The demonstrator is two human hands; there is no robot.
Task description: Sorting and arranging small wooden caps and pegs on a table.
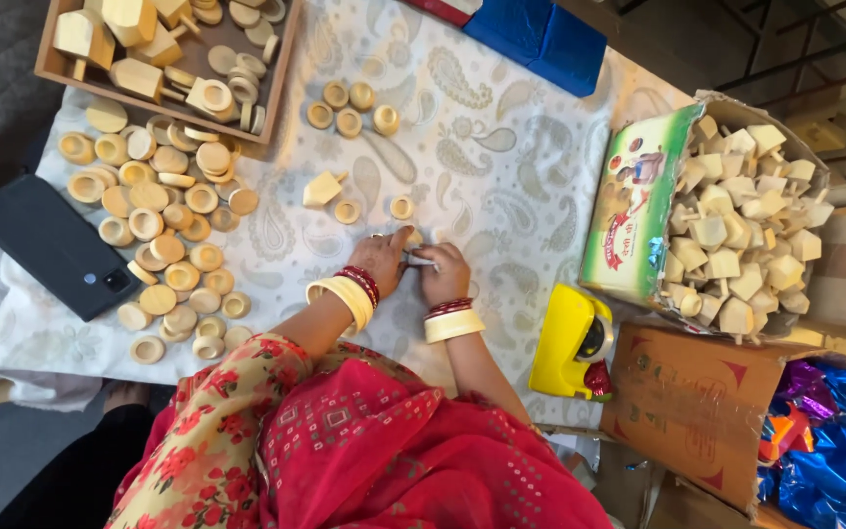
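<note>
My left hand [381, 261] and my right hand [443, 275] meet on the paisley cloth [501, 167], both pinching a small pale strip [421, 260] between their fingertips. What the strip is made of is too small to tell. Both wrists wear cream and red bangles. Just beyond my hands lie two small wooden rings [402, 207] and a wooden spinning-top piece [323, 188]. A red patterned garment covers the lower middle of the view.
Several wooden rings [159, 245] are heaped at the left beside a black phone [56, 245]. A wooden tray [281, 73] of top pieces sits at the far left, and a cardboard box [634, 211] of wooden blocks at the right. A yellow tape dispenser [568, 343] lies near my right arm.
</note>
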